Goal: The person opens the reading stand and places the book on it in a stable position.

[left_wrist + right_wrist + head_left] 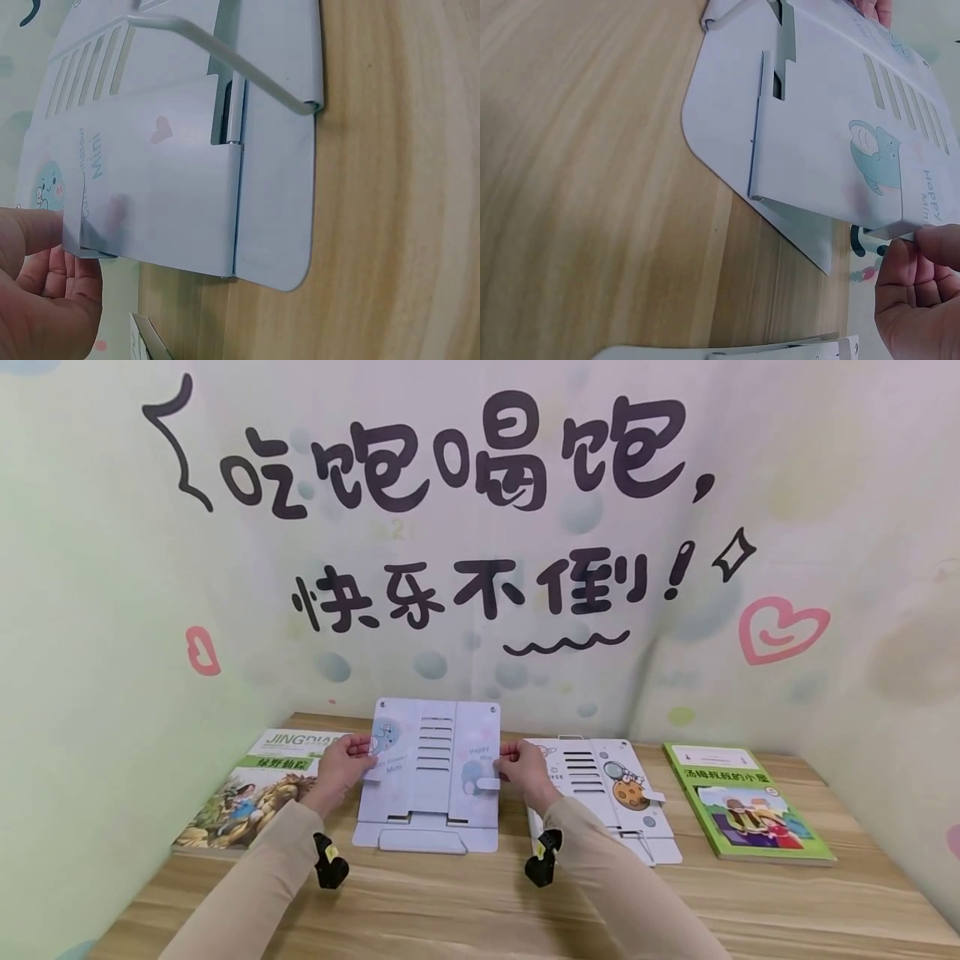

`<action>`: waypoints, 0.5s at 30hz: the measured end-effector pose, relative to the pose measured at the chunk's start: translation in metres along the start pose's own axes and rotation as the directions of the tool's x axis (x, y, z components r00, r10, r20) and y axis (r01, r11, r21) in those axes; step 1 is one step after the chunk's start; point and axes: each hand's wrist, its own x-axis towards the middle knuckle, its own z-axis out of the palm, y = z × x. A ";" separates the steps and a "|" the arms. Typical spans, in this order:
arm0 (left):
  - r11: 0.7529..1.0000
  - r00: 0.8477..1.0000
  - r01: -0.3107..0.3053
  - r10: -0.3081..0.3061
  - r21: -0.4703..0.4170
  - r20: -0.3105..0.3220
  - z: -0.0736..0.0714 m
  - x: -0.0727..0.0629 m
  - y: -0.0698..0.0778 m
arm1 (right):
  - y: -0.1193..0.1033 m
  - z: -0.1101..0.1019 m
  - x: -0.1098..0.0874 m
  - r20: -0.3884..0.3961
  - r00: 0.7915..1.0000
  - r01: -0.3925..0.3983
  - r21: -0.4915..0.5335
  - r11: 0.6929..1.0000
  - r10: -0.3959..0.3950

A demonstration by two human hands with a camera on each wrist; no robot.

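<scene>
A white metal book stand with pale blue dinosaur prints faces me, its slotted back panel raised at a slant and its base plate on the table. My left hand pinches the panel's left edge, thumb in front and fingers behind, as the left wrist view shows. My right hand pinches the opposite edge the same way, beside a small folded side tab. A wire bar runs across the front of the stand. What props the panel from behind is hidden.
A second white book stand with an astronaut print lies right of the raised one, partly behind my right wrist. Beyond it lies a green-edged book. Another picture book is at the left, partly under my left forearm. A printed cloth wall rises behind the table.
</scene>
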 end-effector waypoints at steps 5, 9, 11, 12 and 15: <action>1.000 1.000 0.000 0.000 -0.013 0.013 -0.003 -0.002 0.001 | 0.001 -0.001 -0.002 0.014 1.000 -0.006 -0.004 1.000 0.006; 1.000 1.000 -0.004 0.005 -0.014 0.024 -0.006 -0.003 0.003 | 0.001 -0.002 -0.004 0.021 1.000 0.012 -0.003 1.000 -0.012; 1.000 1.000 -0.008 0.008 -0.013 0.030 -0.007 -0.004 0.004 | 0.001 -0.002 -0.005 0.023 0.999 0.027 0.002 1.000 -0.027; 1.000 0.999 -0.007 0.008 -0.016 0.033 -0.008 -0.004 0.004 | 0.001 -0.002 -0.006 0.025 0.999 0.034 0.006 0.999 -0.034; 1.000 0.999 -0.008 0.009 -0.020 0.047 -0.010 -0.005 0.005 | 0.001 -0.004 -0.009 0.035 0.999 0.037 0.004 0.999 -0.037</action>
